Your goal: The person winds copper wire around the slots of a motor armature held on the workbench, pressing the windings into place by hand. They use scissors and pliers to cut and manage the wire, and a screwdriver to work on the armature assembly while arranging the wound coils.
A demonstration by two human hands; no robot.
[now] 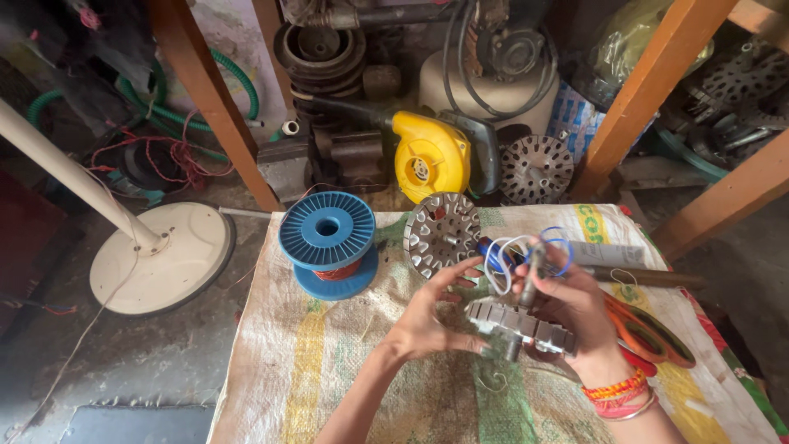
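Head view: hands (501,308) partly hide stator (518,325); scissors (649,333) half-covered.

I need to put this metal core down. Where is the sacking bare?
Bare: the sacking below the blue spool, left of the left hand. Crowded: beside the right hand, where orange scissors lie.

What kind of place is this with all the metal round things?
Most likely a small repair workshop for fans or electric motors. The hands hold a slotted metal motor core with wire leads, a blue spool of copper wire sits on the woven sack cloth, and more motor cores are stacked behind.
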